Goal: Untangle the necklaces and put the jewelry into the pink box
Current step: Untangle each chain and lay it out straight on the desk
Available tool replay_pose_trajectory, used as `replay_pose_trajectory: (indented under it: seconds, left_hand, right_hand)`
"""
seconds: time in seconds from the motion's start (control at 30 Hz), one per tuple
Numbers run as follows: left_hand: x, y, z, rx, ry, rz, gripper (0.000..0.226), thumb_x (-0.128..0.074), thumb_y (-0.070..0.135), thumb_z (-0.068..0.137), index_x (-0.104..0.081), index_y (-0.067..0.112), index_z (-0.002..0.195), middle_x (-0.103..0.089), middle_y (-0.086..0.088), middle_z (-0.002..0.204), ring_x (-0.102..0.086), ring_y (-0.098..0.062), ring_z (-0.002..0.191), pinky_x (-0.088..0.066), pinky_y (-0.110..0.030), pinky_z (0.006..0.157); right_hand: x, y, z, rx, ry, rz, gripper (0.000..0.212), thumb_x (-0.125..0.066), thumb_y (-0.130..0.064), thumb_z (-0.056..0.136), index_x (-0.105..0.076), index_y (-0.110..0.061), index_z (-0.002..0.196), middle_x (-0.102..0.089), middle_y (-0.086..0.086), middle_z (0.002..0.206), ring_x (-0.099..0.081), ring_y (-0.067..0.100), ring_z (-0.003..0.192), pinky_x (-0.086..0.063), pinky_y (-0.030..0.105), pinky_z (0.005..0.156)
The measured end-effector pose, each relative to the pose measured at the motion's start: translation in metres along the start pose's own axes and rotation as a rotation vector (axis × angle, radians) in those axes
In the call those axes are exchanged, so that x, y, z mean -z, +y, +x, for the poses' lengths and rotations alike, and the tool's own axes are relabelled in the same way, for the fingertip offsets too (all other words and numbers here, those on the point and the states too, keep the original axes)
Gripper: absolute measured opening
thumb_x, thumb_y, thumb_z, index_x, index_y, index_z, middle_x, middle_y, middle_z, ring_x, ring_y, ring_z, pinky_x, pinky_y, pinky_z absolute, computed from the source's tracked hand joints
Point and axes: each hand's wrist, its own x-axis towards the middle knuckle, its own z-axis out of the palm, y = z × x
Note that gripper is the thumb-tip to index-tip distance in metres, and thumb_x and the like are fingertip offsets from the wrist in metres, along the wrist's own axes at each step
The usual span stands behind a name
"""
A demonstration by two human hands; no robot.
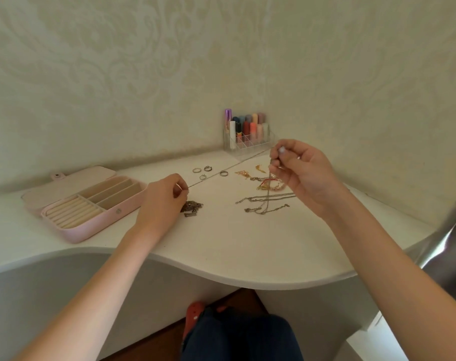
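The pink box (86,201) lies open at the left end of the bench (221,243), lid back against the wall. Its ring rolls and its long compartments look bare, so by my reading nothing has gone in yet.

Just right of the box, the left hand (160,204) pinches one end of a thin chain (221,172) between thumb and fingertip. A dark heap of chain (191,208) lies on the bench touching that hand's far side, seemingly one piece already pulled free.

Farther right of the box, four rings (208,171) lie loose near the wall, under the taut chain. Behind them, in the corner, stands a clear organizer of lipsticks (247,131).

Well right of the box, the right hand (303,173) is raised off the bench, its grip closed on the chain's other end, and more strands hang from it into the necklaces (264,204) spread below. Gold and red pieces (267,182) lie knotted beside them.

So the work seems early: one chain is being drawn out, several remain snarled, and all boxing is left.
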Motion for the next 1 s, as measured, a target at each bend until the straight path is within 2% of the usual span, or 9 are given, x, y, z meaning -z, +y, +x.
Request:
replay_pose_trajectory:
  seconds: [0.2,0.33,0.6,0.67,0.77,0.87,0.93,1.0]
  left_hand:
    - [-0.003,-0.004,0.001,-0.081,0.009,0.09,0.005,-0.06,0.009,0.087,-0.064,0.012,0.089,-0.064,-0.002,0.08,-0.057,-0.02,0.074,-0.045,-0.031,0.067]
    - [-0.007,-0.006,0.002,-0.166,-0.066,0.153,0.009,-0.062,0.006,0.086,-0.066,0.01,0.092,-0.065,-0.005,0.087,-0.057,-0.022,0.084,-0.043,-0.03,0.074]
    - [-0.004,-0.01,0.002,-0.134,-0.047,0.098,0.01,-0.067,0.007,0.083,-0.065,0.013,0.09,-0.061,-0.003,0.084,-0.052,-0.016,0.072,-0.037,-0.026,0.067]
    - [-0.003,-0.01,0.002,-0.099,-0.046,0.051,0.006,-0.069,0.011,0.082,-0.064,0.014,0.085,-0.06,0.0,0.077,-0.049,-0.013,0.068,-0.039,-0.027,0.062]
    - [-0.002,-0.01,0.003,-0.054,-0.053,-0.02,0.013,-0.073,0.02,0.08,-0.062,0.016,0.075,-0.055,0.005,0.063,-0.046,-0.01,0.062,-0.035,-0.022,0.056]
    - [0.0,-0.009,0.001,-0.04,-0.033,-0.112,0.02,-0.072,0.026,0.081,-0.06,0.014,0.071,-0.054,0.005,0.061,-0.044,-0.008,0.058,-0.033,-0.016,0.053]
    - [0.004,-0.007,0.0,-0.004,0.002,-0.245,0.024,-0.065,0.028,0.087,-0.061,0.01,0.073,-0.059,0.001,0.066,-0.048,-0.007,0.06,-0.036,-0.015,0.059]
    - [0.007,-0.005,0.0,0.067,0.006,-0.453,0.025,-0.055,0.025,0.094,-0.063,0.008,0.078,-0.066,-0.005,0.077,-0.058,-0.011,0.073,-0.044,-0.021,0.073]
  right_hand:
    - [0.004,-0.007,0.001,0.096,0.078,0.139,0.02,-0.044,0.003,0.095,-0.059,-0.007,0.087,-0.061,0.002,0.072,-0.054,0.008,0.062,-0.053,0.017,0.064]
    - [0.006,-0.011,0.002,0.112,0.09,0.276,0.022,-0.043,0.003,0.096,-0.059,-0.009,0.087,-0.061,0.0,0.071,-0.055,0.008,0.062,-0.052,0.016,0.063]
    - [0.016,-0.011,0.003,0.139,0.15,0.335,0.021,-0.042,0.002,0.096,-0.057,-0.009,0.088,-0.061,0.0,0.069,-0.055,0.007,0.061,-0.05,0.014,0.062]
    - [0.018,-0.011,0.003,0.144,0.156,0.35,0.02,-0.042,0.002,0.096,-0.057,-0.01,0.088,-0.061,0.0,0.069,-0.054,0.007,0.061,-0.05,0.014,0.061]
    - [0.023,-0.013,0.004,0.16,0.173,0.423,0.021,-0.041,0.002,0.097,-0.055,-0.01,0.087,-0.06,0.001,0.07,-0.054,0.007,0.06,-0.049,0.014,0.061]
    - [0.028,-0.013,0.004,0.153,0.189,0.48,0.023,-0.038,0.003,0.097,-0.053,-0.011,0.086,-0.057,0.001,0.069,-0.052,0.007,0.058,-0.047,0.015,0.058]
    - [0.022,-0.008,0.003,0.097,0.168,0.37,0.025,-0.037,0.006,0.095,-0.053,-0.01,0.085,-0.056,0.002,0.068,-0.05,0.009,0.057,-0.045,0.016,0.055]
    - [0.007,0.004,0.0,-0.011,0.095,0.114,0.026,-0.039,0.01,0.091,-0.053,-0.01,0.084,-0.055,0.003,0.066,-0.046,0.012,0.055,-0.04,0.019,0.051]
